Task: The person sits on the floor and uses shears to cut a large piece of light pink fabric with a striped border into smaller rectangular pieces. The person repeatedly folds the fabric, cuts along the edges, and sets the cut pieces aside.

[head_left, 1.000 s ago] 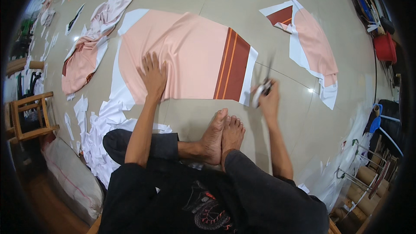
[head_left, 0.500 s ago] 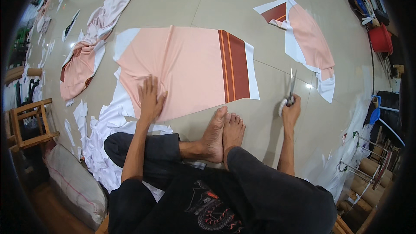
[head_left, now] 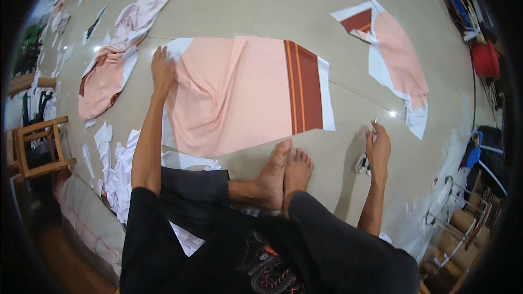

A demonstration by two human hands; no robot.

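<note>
One cloth (head_left: 259,92): lies on the floor (head_left: 283,0) in front of the feet (head_left: 297,174); pink, with a brown, orange-striped band near its right end and white edges. I see folds running down its left half.
Left hand (head_left: 162,73): at the cloth's white upper left corner, fingers a little apart. From my seat I cannot tell whether they pinch the edge.
Right hand (head_left: 379,147): well to the right of the cloth, fingers half curled. The scissors (head_left: 361,164) are at it, handles showing beside the palm; I cannot make out how the fingers grip them.
Toes: just beside the cloth's lower edge, the nearest obstacle I have on that side.
Bundle (head_left: 103,87): crumpled, pink and white, left of the left hand, taking up floor there.
Scraps (head_left: 122,166): a loose white heap near the cloth's lower left.
Small piece (head_left: 395,49): pink, white and brown, up and right, well apart from the cloth.
Far sides: stool (head_left: 43,170) and sack (head_left: 90,223) left; red bucket (head_left: 484,60) and rolls (head_left: 462,222) right.
</note>
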